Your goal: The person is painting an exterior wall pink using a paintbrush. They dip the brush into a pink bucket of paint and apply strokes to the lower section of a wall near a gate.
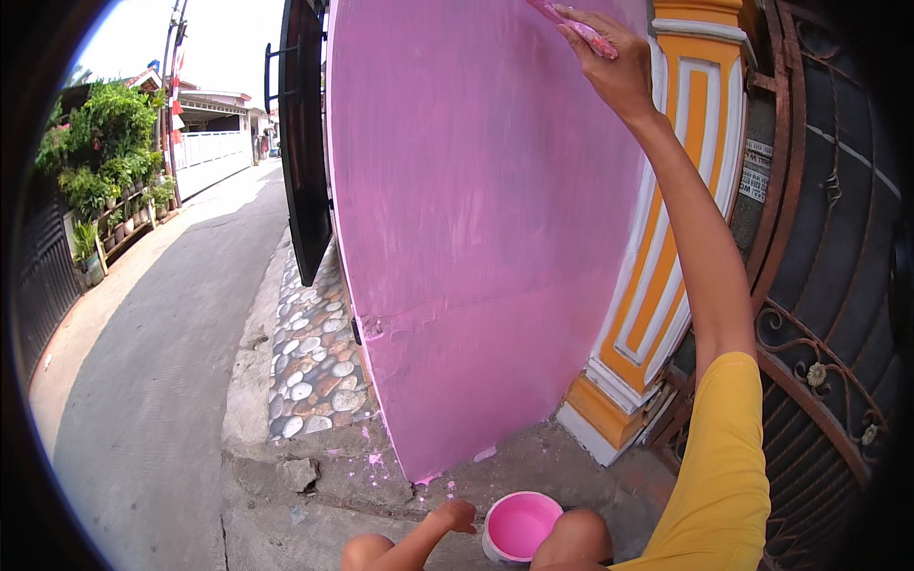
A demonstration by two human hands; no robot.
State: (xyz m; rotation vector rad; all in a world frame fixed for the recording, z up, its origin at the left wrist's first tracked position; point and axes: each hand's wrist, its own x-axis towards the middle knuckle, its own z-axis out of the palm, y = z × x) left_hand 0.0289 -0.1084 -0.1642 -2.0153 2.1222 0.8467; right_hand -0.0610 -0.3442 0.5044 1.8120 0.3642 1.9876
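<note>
My right hand (614,62) is raised high and closed round the pink-smeared handle of a paintbrush (590,36). The brush points up to the left against a pink-painted wall (476,190), and its bristles lie beyond the top of the picture. Low down, by my knees, my left hand (455,516) hangs loosely with bent fingers, apparently holding nothing. Just right of it stands a round white tub (490,544) of pink paint (522,525), close against my right knee (576,538).
A yellow-and-white pillar (666,257) borders the wall on the right, beside a dark metal gate (828,238). Left of the wall hang a black panel (307,152) and pebble-patterned tiles (314,371). A loose stone (298,473) and pink drips mark the concrete. A street (162,333) runs left.
</note>
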